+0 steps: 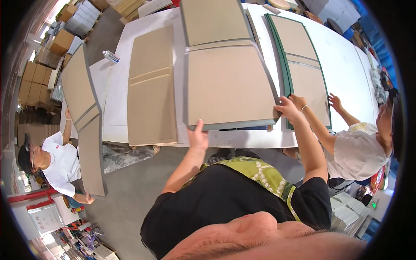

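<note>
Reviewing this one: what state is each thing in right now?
Middle panel: opened out, near edge held.
Left hand: gripping that edge, thumb on top.
Right hand: gripping its near right corner.
Tan panel: lying flat on the white table, unheld.
Green-edged panels: stacked, at a co-worker's hands.
Far-left panel: held up by another co-worker.
Small canister: unheld; upright or lying, unclear.

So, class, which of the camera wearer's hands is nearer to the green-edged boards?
The right. The right hand holds the grey-edged panel by its near right corner, close beside the green-edged boards; the left hand holds the near left corner, farther away.
</note>
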Tool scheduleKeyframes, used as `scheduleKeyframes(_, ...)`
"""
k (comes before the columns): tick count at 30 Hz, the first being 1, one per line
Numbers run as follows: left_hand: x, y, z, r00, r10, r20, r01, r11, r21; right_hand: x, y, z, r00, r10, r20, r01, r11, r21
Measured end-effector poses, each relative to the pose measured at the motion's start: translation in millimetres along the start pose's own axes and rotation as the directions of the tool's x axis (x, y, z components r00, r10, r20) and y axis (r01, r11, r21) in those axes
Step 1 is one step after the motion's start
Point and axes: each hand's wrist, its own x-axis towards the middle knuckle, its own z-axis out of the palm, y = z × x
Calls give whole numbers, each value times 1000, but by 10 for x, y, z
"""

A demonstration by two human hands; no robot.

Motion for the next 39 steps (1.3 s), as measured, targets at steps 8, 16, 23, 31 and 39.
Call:
scheduleKeyframes(8,709,-847,-491,876,-342,-339,387,920,71,930,1365,149,986,156,-56,-164,967,-193)
scheduleKeyframes(16,749,-713,-832,810,-403,-427,583,635,507,843,1157,338,988,99,-119,-137,918,-373)
scheduleKeyframes(23,711,-300,-596,879,-384,-284,272,-86,958,860,1248,224,981,-60,-187,-58,821,-567)
scheduleKeyframes(31,938,-749,106,685,-389,616,-718,-500,483,767,792,580,996,16,-93,-86,557,-826)
scheduleKeyframes(39,1044,-1046,401,847,-500,179,-510,-671,539,857,473,618,818,-564,111,326,296,-898)
